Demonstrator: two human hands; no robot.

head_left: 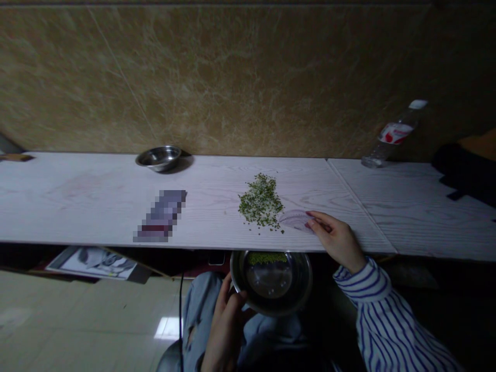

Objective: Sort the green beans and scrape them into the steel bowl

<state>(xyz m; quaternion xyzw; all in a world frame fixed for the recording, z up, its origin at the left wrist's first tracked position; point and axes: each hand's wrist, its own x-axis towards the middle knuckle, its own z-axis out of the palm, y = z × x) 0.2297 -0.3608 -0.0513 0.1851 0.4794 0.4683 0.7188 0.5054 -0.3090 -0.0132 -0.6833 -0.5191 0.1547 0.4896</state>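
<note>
On the white wood-grain counter lies a loose pile of small green and white grains (pixel 261 201), some scattered along its edges. My right hand (pixel 338 238) pinches a thin clear plastic disc (pixel 293 220), which looks like a lid; its far edge meets the lower right of the pile. Below the counter's front edge, my left hand (pixel 228 318) grips the left rim of a steel bowl (pixel 304 294) over my lap. Inside that bowl, green grains (pixel 267 257) are gathered along the side nearest the counter.
A smaller steel bowl (pixel 159 159) stands at the back left of the counter (pixel 209 206). A pixelated flat object (pixel 163 214) lies in front of it. Toward the right are a clear bottle (pixel 393 135) and a dark cloth item (pixel 465 168). A tiled wall rises behind.
</note>
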